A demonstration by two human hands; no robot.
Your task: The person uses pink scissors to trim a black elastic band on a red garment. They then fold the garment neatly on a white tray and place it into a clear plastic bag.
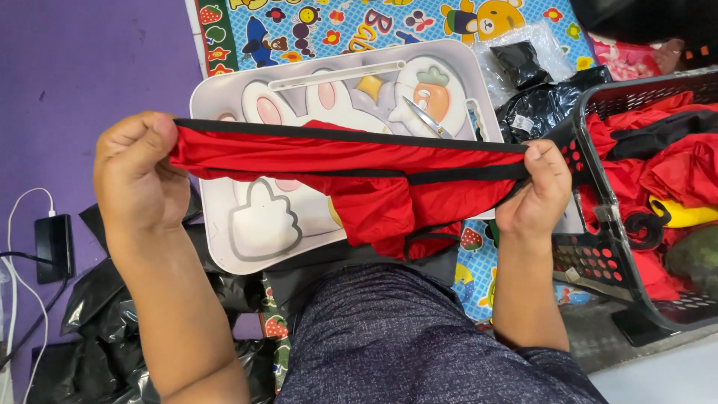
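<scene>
I hold a red fabric piece with black trim (351, 161) stretched flat between both hands above a white lap tray (254, 224). My left hand (138, 176) pinches its left end, fingers closed around the black-edged corner. My right hand (535, 191) grips the right end near a black basket. The cloth's middle sags down in folds over the tray's lower right part. A small pair of scissors (426, 118) lies on the tray behind the cloth.
A black plastic basket (598, 254) at right holds more red cloth, a black strap and something yellow. Black plastic bags (546, 101) lie behind it and at lower left. A phone on a white cable (54, 247) rests on the purple mat. A colourful play mat lies under the tray.
</scene>
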